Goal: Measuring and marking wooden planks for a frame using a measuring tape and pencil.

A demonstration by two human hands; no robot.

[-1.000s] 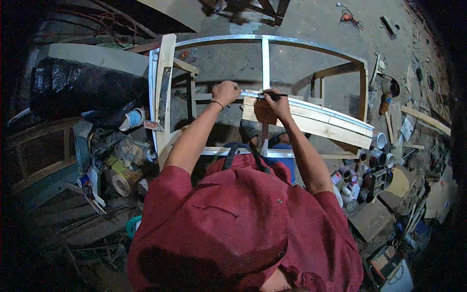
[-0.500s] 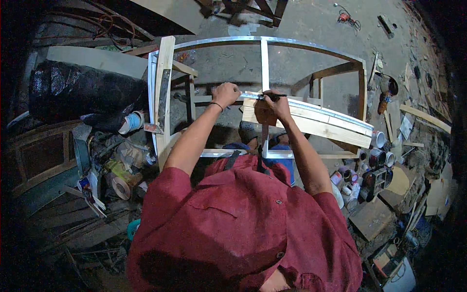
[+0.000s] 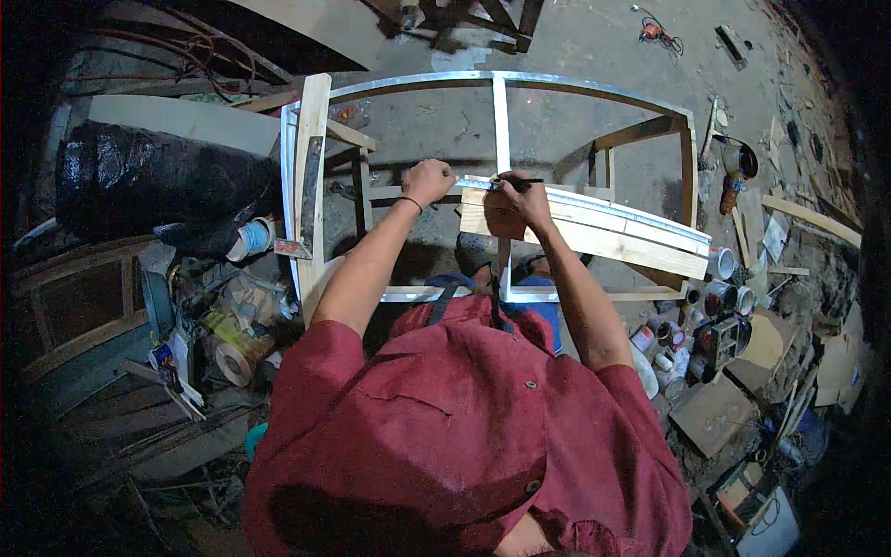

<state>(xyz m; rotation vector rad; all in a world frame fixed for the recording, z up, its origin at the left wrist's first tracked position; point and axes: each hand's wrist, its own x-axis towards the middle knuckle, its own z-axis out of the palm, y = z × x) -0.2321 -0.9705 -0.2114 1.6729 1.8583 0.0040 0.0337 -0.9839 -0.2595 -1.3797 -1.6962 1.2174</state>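
Note:
Light wooden boards (image 3: pixel 594 243) lie side by side across a frame of pale bars (image 3: pixel 502 116), slanting down to the right. Along their far edge runs a long pale measuring tape (image 3: pixel 631 219) with fine marks. My left hand (image 3: pixel 428 182) is closed just beyond the boards' left end, its fingers pinched on the tape's end. Over the left part of the boards, my right hand (image 3: pixel 525 198) grips a black marker (image 3: pixel 529 181), its tip end by the tape. The tip itself is too small to make out.
A long wooden plank (image 3: pixel 311 139) stands along the frame's left side. Black plastic wrapping (image 3: pixel 158 176) covers a bulky thing farther left. Paint cans (image 3: pixel 719 299) and jars crowd the right. A corded orange tool (image 3: pixel 653 33) lies on the floor at the far right.

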